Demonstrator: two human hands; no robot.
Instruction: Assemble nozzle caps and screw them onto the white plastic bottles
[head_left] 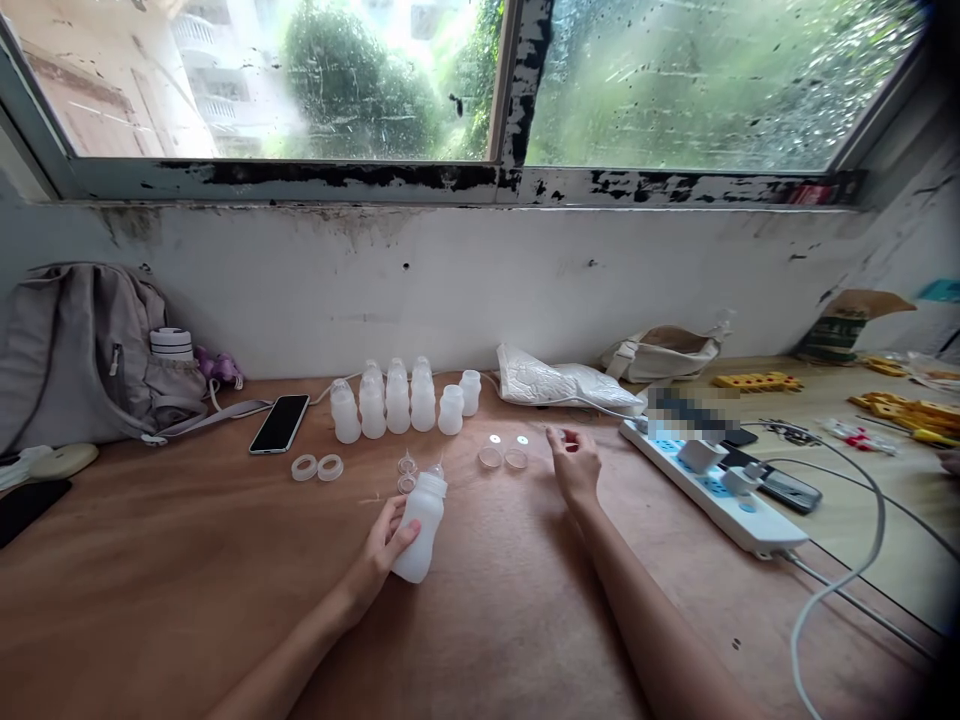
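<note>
I see the left hand wrap its fingers round the tipped bottle, over the table. A loose grip could drop it. The right hand curls its fingers; I cannot tell if they pinch anything. A bump could scatter the white discs.

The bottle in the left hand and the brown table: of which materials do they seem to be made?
Bottle: probably plastic, perhaps silicone or glass, with a frosted, matte finish; its body looks milky and translucent.
Table: likely wood or wood-look sheet with a slight sheen; the surface is brown and streaked.
</note>
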